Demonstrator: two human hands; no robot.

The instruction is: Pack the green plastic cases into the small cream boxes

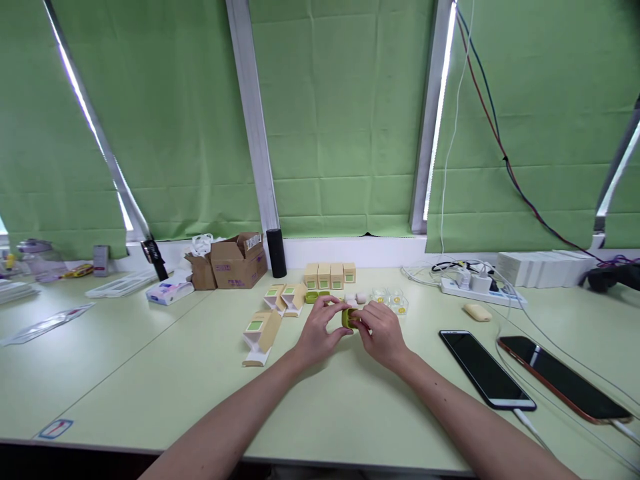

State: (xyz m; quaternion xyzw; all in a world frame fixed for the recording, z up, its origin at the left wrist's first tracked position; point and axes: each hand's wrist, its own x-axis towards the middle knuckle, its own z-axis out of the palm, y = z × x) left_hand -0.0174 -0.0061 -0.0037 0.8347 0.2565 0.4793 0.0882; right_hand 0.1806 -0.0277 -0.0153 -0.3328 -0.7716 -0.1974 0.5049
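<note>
My left hand [320,332] grips a small olive-green case [347,319] between thumb and fingers, just above the table. The fingertips of my right hand [383,333] are pinched at the case's right side; whether they hold something inside it is hidden. Behind my hands lie another green case [317,296] and small pale pink-white pieces [357,298]. Clear round containers with yellow centres [395,301] sit beyond my right hand. To the left stand open small beige cartons [263,331], with a row of closed beige cartons [330,275] farther back.
Right of my arm lie two phones [485,369] with charging cables, a cream oval object [477,312] and a power strip [483,291]. A cardboard box [239,261], black cylinder [276,253] and tissue pack [170,291] stand at the back left. White boxes [545,269] line the wall.
</note>
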